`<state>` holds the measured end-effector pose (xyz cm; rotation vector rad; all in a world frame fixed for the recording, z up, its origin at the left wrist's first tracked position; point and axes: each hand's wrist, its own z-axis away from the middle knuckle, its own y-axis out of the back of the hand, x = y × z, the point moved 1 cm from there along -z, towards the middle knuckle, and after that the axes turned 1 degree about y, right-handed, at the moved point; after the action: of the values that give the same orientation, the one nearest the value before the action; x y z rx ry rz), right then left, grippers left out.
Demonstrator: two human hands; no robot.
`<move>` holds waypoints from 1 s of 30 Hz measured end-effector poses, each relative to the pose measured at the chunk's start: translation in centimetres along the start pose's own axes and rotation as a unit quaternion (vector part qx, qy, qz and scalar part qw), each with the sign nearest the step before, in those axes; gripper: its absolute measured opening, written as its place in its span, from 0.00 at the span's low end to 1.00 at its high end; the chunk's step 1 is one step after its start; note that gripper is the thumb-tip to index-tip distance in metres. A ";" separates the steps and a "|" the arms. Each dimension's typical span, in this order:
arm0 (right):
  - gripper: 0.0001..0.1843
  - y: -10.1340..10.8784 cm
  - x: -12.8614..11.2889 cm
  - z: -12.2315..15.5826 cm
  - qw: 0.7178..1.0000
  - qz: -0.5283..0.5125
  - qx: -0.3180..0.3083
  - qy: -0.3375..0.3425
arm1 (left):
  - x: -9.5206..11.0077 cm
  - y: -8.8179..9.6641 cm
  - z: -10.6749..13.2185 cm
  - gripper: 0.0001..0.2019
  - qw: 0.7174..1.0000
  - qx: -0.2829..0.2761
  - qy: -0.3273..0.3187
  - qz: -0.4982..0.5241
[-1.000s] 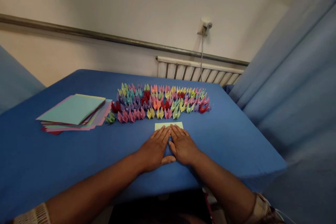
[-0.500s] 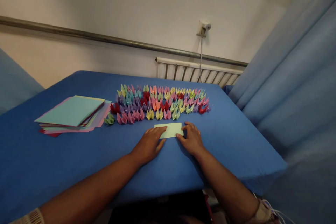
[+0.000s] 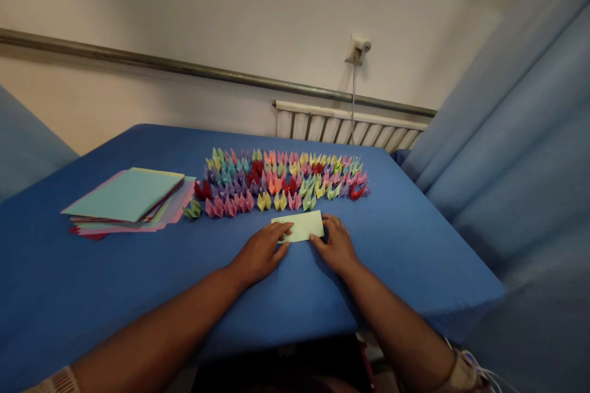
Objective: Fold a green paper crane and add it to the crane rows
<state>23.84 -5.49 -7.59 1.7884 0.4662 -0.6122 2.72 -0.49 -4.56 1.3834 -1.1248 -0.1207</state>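
Note:
A pale green folded paper, an oblong, lies in front of me on the blue cloth, its right end raised a little. My left hand rests at its left end, fingertips laid over the paper and the thumb apart below. At the right end, my right hand grips the edge, thumb on the near face and fingers behind it. Just beyond the paper stand rows of small folded origami pieces in many colours.
A stack of coloured paper sheets lies to the left on the blue tablecloth. Behind the table are a wall rail, a radiator and a socket with a plugged-in cord. A blue curtain hangs at the right.
The right end of the green paper has come up and tilted slightly, with the right fingers now behind its edge. My left hand has barely moved.

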 end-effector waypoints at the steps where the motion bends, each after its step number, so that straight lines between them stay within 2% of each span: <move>1: 0.16 0.0 0.0 0.0 1.000 -0.010 0.005 0.012 | 0.0 0.0 0.0 0.23 1.000 0.000 0.000 0.001; 5: 0.09 0.5 -0.4 0.4 0.996 -0.030 0.035 0.076 | 0.0 -0.1 0.1 0.27 1.000 0.010 0.009 0.024; 9: 0.08 1.7 -2.1 1.3 0.980 -0.011 0.025 0.197 | 0.0 0.0 0.1 0.32 0.999 0.020 0.017 0.042; 12: 0.09 2.4 -3.5 2.2 0.962 0.014 -0.002 0.272 | -0.1 0.1 0.2 0.26 0.999 0.016 -0.017 0.034; 15: 0.09 2.9 -4.3 2.7 0.955 0.009 -0.031 0.293 | -0.2 0.0 0.4 0.17 0.999 0.012 -0.036 0.018; 18: 0.12 3.3 -4.0 2.6 0.961 -0.071 -0.003 0.268 | -0.2 -0.1 0.5 0.14 0.999 0.028 -0.040 0.005; 22: 0.16 3.3 -2.3 1.6 0.963 -0.203 0.071 0.160 | 0.0 0.2 0.5 0.15 0.998 0.041 -0.055 -0.005; 27: 0.18 2.7 -0.3 0.1 0.960 -0.271 0.025 0.066 | -0.1 0.5 0.7 0.16 0.996 0.047 -0.070 -0.014; 30: 0.21 2.4 0.5 -0.3 0.946 -0.323 -0.031 0.005 | -0.3 0.6 0.7 0.17 0.995 0.051 -0.081 -0.012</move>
<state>25.70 -5.88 -6.02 1.5630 1.0872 -1.0228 1.80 -0.66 -4.42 1.4986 -1.2631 -0.1972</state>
